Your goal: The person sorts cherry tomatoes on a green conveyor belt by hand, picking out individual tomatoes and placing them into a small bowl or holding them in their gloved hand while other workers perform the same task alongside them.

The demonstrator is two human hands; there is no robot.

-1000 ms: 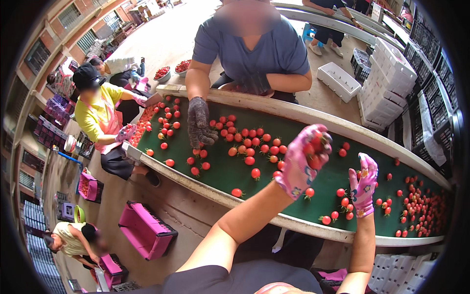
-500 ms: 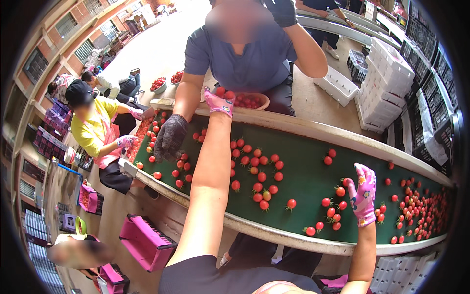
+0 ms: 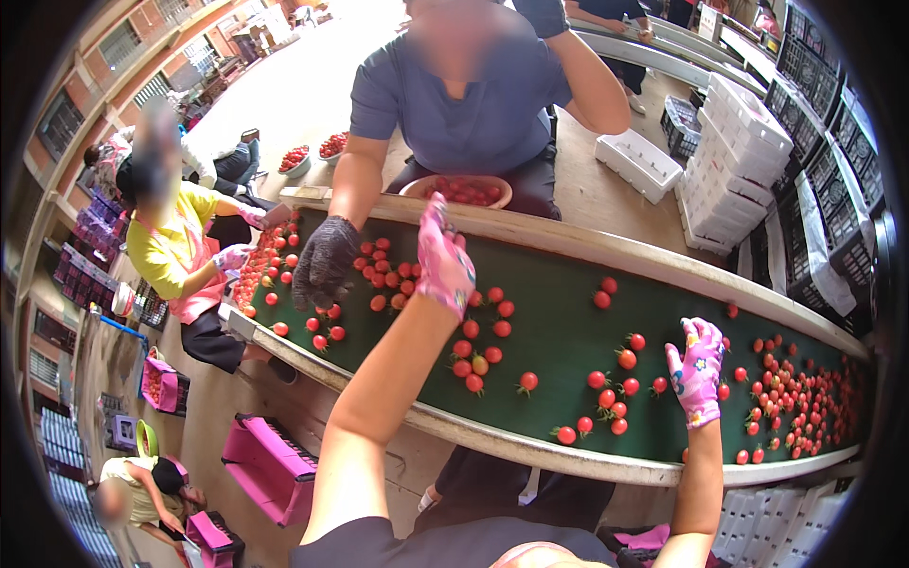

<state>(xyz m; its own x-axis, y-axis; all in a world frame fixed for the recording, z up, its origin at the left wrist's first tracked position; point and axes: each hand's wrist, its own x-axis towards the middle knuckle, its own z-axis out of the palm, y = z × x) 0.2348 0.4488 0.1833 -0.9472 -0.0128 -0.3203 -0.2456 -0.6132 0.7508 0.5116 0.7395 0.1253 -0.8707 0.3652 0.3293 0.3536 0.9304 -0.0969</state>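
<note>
Left hand (image 3: pixel 443 254) fingers curled, maybe empty; right hand (image 3: pixel 696 371) spread over tomatoes (image 3: pixel 620 386).

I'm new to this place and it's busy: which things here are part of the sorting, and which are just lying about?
In use:
- left hand
- right hand
- small red tomatoes
- green belt
- bowl of tomatoes

Lying about:
- white trays
- pink crates
- dark crates

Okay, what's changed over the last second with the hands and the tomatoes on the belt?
The left hand reached from above the belt across toward the bowl on the far side, then drew back a little. The right hand stayed over the tomatoes at the near edge.
</note>
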